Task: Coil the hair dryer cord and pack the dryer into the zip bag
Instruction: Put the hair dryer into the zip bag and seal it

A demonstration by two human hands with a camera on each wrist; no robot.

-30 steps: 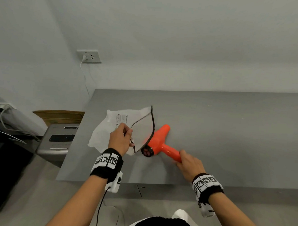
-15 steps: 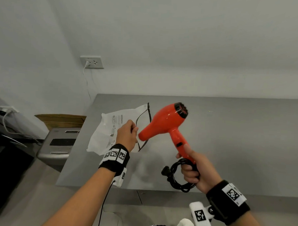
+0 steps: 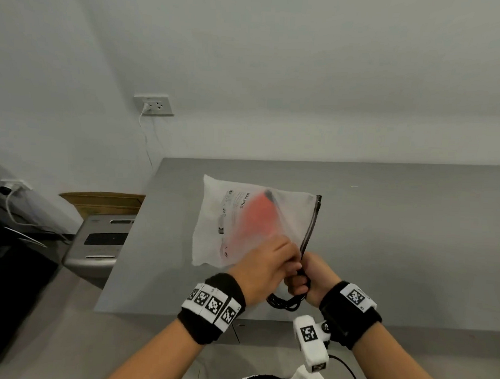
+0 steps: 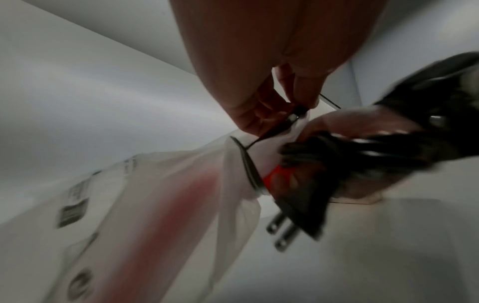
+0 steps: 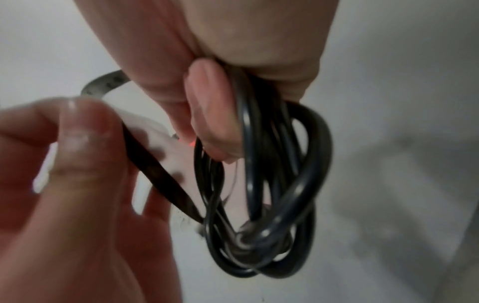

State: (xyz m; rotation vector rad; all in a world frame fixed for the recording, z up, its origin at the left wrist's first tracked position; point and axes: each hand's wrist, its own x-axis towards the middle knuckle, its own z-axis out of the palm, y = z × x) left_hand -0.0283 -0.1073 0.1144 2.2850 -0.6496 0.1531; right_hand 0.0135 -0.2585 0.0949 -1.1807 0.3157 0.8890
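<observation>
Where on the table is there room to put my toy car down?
The table looks bare right of the zip bag, out to the picture's right edge, and between the bag and the wall. It's crowded at the near edge, where the left hand and right hand hold the bag's mouth and the coiled cord.
</observation>
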